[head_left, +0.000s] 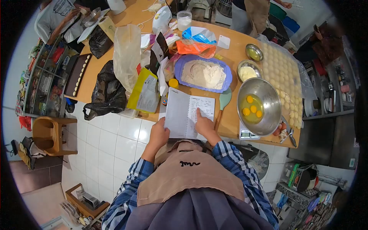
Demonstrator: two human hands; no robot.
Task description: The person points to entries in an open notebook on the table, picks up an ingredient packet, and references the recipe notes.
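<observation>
Brown chair [57, 135] on white tiles [96, 135], near shelves [45, 81].

In the notebook [177, 117], the handwriting [194, 106] is too small to be read. Toward four o'clock, the scale [250, 135] is mostly covered by the bowl [271, 105]. At ten o'clock, a person [57, 20] is cut off by the top edge.
</observation>
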